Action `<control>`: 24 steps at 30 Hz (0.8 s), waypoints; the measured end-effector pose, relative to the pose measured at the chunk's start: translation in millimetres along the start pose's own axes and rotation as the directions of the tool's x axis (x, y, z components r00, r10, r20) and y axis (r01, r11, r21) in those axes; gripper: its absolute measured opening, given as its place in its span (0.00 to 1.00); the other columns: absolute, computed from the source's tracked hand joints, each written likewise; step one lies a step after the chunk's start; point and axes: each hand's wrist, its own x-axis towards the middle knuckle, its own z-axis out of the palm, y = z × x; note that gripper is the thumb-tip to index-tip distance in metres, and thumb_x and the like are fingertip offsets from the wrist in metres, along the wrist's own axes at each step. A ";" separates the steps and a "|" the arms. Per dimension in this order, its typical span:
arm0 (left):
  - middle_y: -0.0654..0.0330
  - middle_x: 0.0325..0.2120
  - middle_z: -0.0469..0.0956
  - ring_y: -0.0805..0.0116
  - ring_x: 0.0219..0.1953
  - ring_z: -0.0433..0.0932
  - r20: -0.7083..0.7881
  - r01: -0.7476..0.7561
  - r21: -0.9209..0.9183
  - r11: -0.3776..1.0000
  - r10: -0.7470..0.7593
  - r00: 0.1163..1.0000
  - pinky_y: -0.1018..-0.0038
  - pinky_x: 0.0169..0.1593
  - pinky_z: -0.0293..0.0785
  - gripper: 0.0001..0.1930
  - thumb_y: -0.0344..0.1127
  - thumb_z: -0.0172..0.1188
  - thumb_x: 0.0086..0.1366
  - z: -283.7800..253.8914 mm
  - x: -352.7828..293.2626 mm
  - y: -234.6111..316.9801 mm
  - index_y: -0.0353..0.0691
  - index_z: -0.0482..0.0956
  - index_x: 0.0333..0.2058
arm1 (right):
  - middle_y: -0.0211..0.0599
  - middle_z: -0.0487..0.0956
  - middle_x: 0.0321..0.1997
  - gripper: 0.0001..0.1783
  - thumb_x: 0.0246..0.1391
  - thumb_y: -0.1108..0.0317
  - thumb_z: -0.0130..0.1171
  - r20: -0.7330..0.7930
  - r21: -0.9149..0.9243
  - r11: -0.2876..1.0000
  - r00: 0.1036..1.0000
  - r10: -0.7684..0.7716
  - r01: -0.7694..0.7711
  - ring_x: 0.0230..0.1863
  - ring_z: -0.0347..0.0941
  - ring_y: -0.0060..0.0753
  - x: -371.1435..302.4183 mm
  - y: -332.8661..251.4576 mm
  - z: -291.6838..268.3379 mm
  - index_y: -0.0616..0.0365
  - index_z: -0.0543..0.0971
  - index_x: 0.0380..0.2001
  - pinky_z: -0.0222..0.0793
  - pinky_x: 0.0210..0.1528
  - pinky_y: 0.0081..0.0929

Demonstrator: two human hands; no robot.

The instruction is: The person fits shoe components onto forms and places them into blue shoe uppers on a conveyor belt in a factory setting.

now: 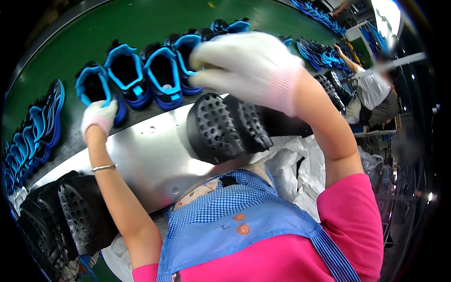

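My left hand (99,116), in a white glove, grips the heel end of a black-and-blue sports shoe (117,109) at the left of a row. More shoes of the same kind stand beside it, among them one shoe (124,70) and another shoe (163,77), their openings toward me. My right hand (246,68), gloved too and smeared by motion, is raised over the right part of that row. Its fingers stretch leftward with the thumb apart, and nothing shows between them. Below it, black pieces with round holes (216,127) rest on the metal ledge.
The green work surface (136,19) lies beyond a bare metal ledge (155,145). Several black holed pieces (80,216) stack at lower left. More blue-black shoes (37,127) line the far left. White plastic bags (305,164) lie near my right arm. A person (373,91) works at the right.
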 end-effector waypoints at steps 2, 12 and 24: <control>0.46 0.31 0.80 0.46 0.36 0.79 -0.105 0.032 0.103 0.994 -0.021 0.994 0.58 0.42 0.72 0.21 0.53 0.53 0.62 -7.5 -4.2 -2.6 0.40 0.81 0.32 | 0.43 0.79 0.27 0.15 0.57 0.53 0.55 -0.091 0.059 0.994 0.991 0.097 -0.092 0.34 0.78 0.47 -57.9 18.0 0.2 0.54 0.79 0.30 0.73 0.35 0.41; 0.61 0.47 0.79 0.59 0.49 0.76 -0.703 -0.240 0.218 0.946 0.323 0.634 0.66 0.54 0.71 0.13 0.44 0.58 0.64 27.6 -63.7 28.0 0.49 0.84 0.43 | 0.43 0.74 0.50 0.40 0.35 0.48 0.71 0.000 0.226 0.918 0.943 0.334 -0.325 0.51 0.73 0.47 -179.6 20.7 63.6 0.58 0.73 0.50 0.73 0.50 0.39; 0.58 0.43 0.78 0.69 0.43 0.78 -0.391 -0.506 -0.267 0.820 0.388 0.835 0.75 0.46 0.74 0.10 0.33 0.60 0.64 52.7 -113.3 92.6 0.39 0.83 0.44 | 0.42 0.73 0.43 0.34 0.31 0.52 0.72 0.033 0.269 0.899 0.937 0.349 -0.345 0.46 0.73 0.47 -178.4 31.3 53.8 0.59 0.74 0.42 0.73 0.47 0.38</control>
